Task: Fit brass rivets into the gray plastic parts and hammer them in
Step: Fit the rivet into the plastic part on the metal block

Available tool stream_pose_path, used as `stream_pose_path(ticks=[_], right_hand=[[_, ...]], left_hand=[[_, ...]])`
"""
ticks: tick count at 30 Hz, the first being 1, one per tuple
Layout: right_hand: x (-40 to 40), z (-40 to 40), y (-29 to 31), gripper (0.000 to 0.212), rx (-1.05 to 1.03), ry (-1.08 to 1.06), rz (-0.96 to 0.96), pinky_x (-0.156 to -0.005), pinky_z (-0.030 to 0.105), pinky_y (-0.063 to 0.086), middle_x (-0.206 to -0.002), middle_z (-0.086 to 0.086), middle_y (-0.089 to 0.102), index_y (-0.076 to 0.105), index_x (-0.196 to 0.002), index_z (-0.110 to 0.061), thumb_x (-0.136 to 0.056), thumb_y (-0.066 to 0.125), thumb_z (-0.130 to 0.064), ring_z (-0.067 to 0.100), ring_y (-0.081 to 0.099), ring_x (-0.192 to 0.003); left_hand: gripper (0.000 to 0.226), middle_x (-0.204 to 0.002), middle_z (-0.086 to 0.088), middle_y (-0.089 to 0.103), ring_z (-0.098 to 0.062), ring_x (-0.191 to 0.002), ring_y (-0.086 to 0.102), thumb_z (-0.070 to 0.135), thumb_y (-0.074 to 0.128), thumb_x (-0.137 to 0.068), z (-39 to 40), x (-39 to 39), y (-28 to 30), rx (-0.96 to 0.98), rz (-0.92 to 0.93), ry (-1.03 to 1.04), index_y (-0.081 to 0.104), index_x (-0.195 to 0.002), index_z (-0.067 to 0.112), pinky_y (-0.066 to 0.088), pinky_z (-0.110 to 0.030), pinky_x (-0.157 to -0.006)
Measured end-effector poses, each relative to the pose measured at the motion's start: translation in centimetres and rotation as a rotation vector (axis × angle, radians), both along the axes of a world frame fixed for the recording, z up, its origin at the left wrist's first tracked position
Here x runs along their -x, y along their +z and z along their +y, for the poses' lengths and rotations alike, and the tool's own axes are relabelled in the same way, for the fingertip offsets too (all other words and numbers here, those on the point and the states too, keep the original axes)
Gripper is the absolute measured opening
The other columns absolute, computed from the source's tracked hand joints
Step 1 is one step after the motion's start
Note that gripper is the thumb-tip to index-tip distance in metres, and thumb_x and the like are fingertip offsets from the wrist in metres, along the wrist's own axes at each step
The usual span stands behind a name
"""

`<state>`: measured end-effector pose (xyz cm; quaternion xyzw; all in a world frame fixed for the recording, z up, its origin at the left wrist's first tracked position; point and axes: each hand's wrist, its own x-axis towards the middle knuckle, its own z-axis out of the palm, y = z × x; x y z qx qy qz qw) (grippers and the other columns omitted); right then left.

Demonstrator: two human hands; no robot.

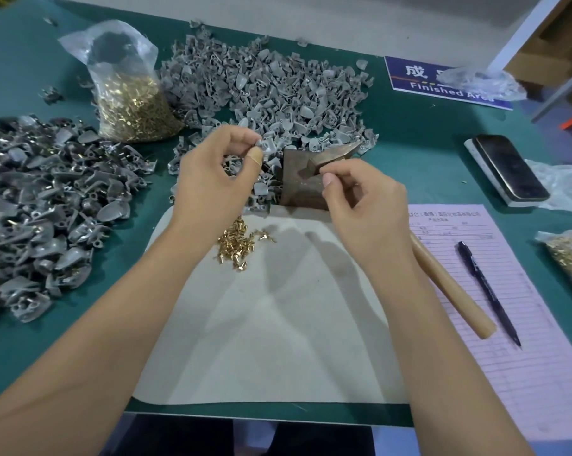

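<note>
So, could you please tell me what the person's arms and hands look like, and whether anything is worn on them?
Both forearms are bare right to the bottom of the frame: no sleeves, gloves, watch or bracelet show. The left hand wears a tan adhesive bandage wrapped around its thumb tip. The right hand wears nothing visible; its nails are short and unpainted. No rings are visible on either hand.
</note>
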<state>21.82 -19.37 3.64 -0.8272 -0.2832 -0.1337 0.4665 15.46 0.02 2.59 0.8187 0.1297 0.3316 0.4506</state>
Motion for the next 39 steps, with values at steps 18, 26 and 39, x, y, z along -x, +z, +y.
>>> stream_pose_path(ticks=[18, 26, 39], right_hand=[[0.1, -0.6, 0.5, 0.008, -0.120, -0.094, -0.057, -0.060, 0.020, 0.046, -0.078, -0.013, 0.065, 0.068, -0.099, -0.020, -0.096, 0.062, -0.015, 0.009, 0.060, -0.067], [2.0, 1.9, -1.5, 0.014, 0.390, 0.385, 0.172, -0.069, 0.026, 0.048, -0.087, -0.006, 0.063, 0.081, -0.098, -0.025, -0.085, 0.082, -0.028, 0.006, 0.058, -0.076], [2.1, 1.6, -0.8, 0.007, 0.222, 0.279, 0.222, -0.068, 0.036, 0.054, -0.083, -0.008, 0.070, 0.066, -0.087, -0.021, -0.087, 0.067, -0.015, 0.011, 0.065, -0.074]], left_hand=[[0.011, -0.095, 0.019, 0.067, 0.005, -0.093, 0.060, 0.031, 0.062, -0.096, 1.2, -0.2, -0.2, 0.012, 0.046, 0.033, 0.065, -0.106, 0.030, 0.043, -0.006, -0.082], [0.011, -0.093, 0.021, 0.065, 0.007, -0.094, 0.059, 0.026, 0.063, -0.098, 0.7, 0.0, -0.5, -0.098, 0.084, -0.080, 0.063, -0.108, 0.032, 0.038, -0.001, -0.081], [0.017, -0.094, 0.024, 0.066, 0.007, -0.097, 0.060, 0.025, 0.065, -0.097, -0.3, 0.2, -0.6, -0.075, 0.085, -0.157, 0.063, -0.105, 0.039, 0.038, -0.001, -0.081]])
